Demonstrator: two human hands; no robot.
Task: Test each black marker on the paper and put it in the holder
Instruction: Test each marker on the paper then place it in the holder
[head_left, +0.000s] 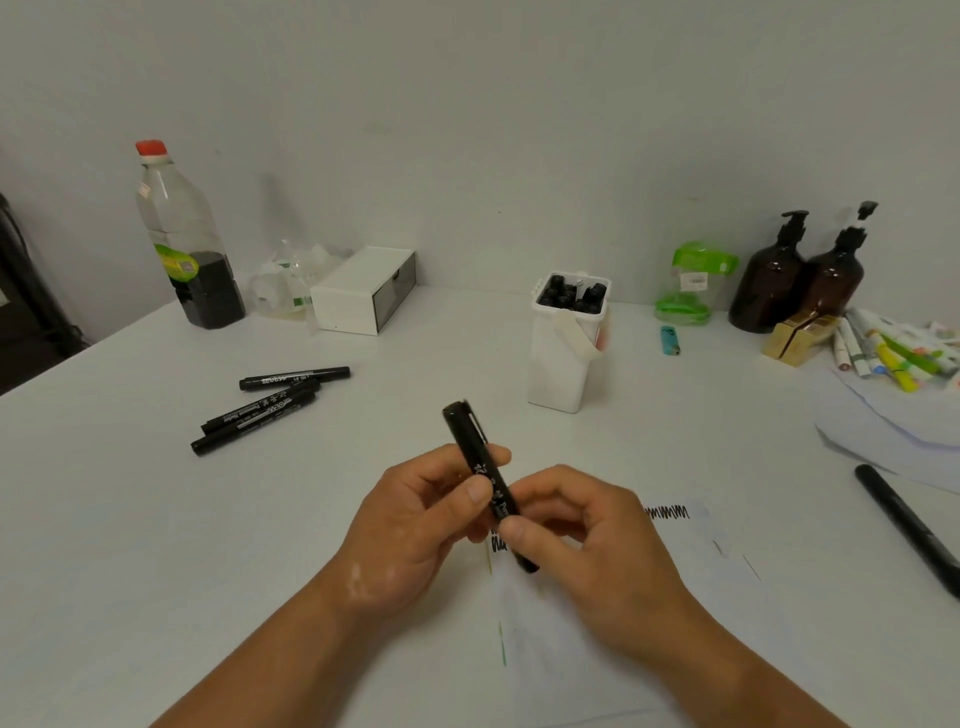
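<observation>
Both the left hand (415, 525) and right hand (587, 540) pinch one capped black marker (485, 478), tilted above the scribbled paper (675, 566). Three markers (270, 405) lie far left; the holder (566, 343) stands beyond.

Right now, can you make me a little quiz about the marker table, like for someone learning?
1. True or false: the white holder already has markers in it.
2. How many black markers lie together on the table to the left of the hands? A) one B) three C) six
3. Fill in: the left hand and the right hand both hold one black ____.

Key:
1. True, dark marker ends show at its top.
2. B, the three loose markers lie side by side.
3. Marker: the held marker is tilted over the paper, which has black scribbles.
</observation>
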